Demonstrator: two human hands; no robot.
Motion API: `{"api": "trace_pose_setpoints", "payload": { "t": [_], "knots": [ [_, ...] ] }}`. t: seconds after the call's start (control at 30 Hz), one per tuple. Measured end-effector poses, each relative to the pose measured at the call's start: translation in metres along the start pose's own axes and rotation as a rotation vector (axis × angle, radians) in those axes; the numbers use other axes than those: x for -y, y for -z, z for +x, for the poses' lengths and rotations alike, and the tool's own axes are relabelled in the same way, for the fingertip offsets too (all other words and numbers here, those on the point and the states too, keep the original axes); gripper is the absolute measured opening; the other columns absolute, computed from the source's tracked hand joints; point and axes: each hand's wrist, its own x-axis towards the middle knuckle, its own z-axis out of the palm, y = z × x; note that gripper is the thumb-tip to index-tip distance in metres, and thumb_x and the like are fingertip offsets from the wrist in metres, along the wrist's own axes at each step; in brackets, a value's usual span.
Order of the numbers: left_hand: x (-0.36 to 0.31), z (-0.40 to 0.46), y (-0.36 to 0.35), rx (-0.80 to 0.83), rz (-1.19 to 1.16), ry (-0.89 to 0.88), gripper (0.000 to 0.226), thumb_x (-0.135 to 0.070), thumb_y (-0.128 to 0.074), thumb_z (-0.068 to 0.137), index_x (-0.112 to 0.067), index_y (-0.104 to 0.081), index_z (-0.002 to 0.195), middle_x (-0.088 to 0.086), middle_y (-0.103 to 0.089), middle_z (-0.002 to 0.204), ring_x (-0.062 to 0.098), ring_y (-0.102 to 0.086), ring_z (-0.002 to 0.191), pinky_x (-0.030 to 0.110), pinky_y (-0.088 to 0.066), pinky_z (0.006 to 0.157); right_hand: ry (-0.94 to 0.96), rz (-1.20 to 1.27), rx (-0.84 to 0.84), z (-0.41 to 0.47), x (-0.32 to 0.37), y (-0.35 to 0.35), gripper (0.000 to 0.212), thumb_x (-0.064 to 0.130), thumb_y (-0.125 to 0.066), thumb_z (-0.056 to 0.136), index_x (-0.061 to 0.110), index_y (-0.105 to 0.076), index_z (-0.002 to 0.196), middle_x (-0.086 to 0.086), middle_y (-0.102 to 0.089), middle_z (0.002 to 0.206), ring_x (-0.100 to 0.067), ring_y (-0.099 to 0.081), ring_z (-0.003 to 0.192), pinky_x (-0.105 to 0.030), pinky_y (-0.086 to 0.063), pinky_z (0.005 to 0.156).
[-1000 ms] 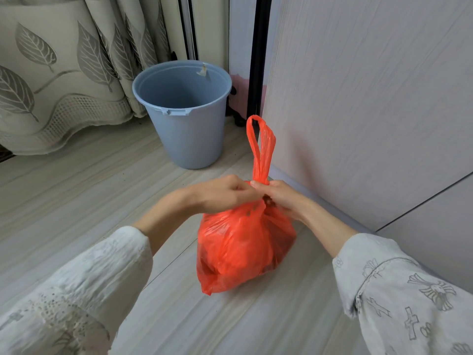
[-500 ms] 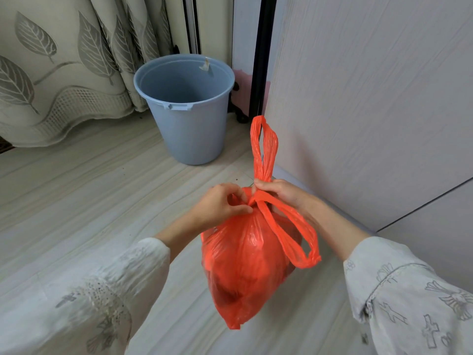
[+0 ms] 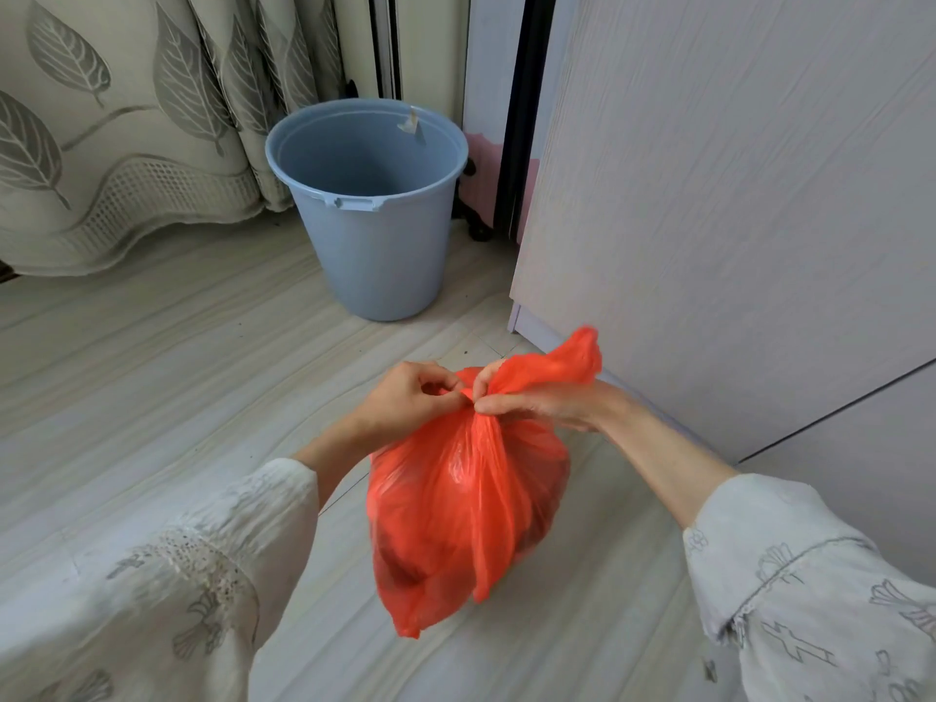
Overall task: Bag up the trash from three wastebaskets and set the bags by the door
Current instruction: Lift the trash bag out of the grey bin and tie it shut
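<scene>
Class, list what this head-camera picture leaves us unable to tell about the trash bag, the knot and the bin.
- Orange bag contents: head view, only dark shapes show through the film.
- Knot: left hand and right hand fingers cover it.
- Bag's loose end: motion-blurred.
- Blue bin bottom: its front wall hides it.

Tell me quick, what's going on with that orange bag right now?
Left hand and right hand both pinching the neck of the orange bag. Bag full, hanging off the floor. Blue wastebasket behind, unlined. Nothing in the way.
</scene>
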Motion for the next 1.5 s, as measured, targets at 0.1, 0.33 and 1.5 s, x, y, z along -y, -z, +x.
{"api": "trace_pose_setpoints", "payload": {
  "t": [0.1,0.33,1.5],
  "knots": [
    [-0.004,0.0,0.002,-0.001,-0.016,0.056,0.011,-0.019,-0.066,0.08,-0.02,-0.066,0.069,-0.005,-0.059,0.076,-0.001,-0.051,0.063,0.016,-0.04,0.065,0.061,-0.19,-0.222,0.004,-0.003,-0.006,0.021,-0.003,-0.055,0.087,0.014,-0.049,0.077,0.008,-0.047,0.064,0.011,-0.05,0.046,-0.007,-0.034,0.055],
    [-0.008,0.0,0.004,0.019,-0.025,0.075,0.015,-0.018,-0.067,0.078,-0.01,-0.068,0.066,0.008,-0.056,0.072,0.017,-0.044,0.069,0.033,-0.036,0.069,0.148,-0.453,-0.412,0.014,-0.008,-0.008,0.011,0.007,-0.062,0.078,0.015,-0.055,0.078,0.01,-0.051,0.062,0.0,-0.045,0.058,-0.024,-0.038,0.061],
    [0.01,0.002,-0.005,-0.114,-0.058,0.155,0.023,-0.012,-0.06,0.083,-0.014,-0.064,0.106,-0.004,-0.052,0.066,0.008,-0.047,0.061,0.02,-0.038,0.058,-0.067,0.506,-0.57,0.031,-0.012,-0.037,0.035,-0.022,-0.044,0.072,0.01,-0.058,0.07,-0.007,-0.055,0.068,-0.013,-0.048,0.057,-0.019,-0.042,0.057]
  ]
}}
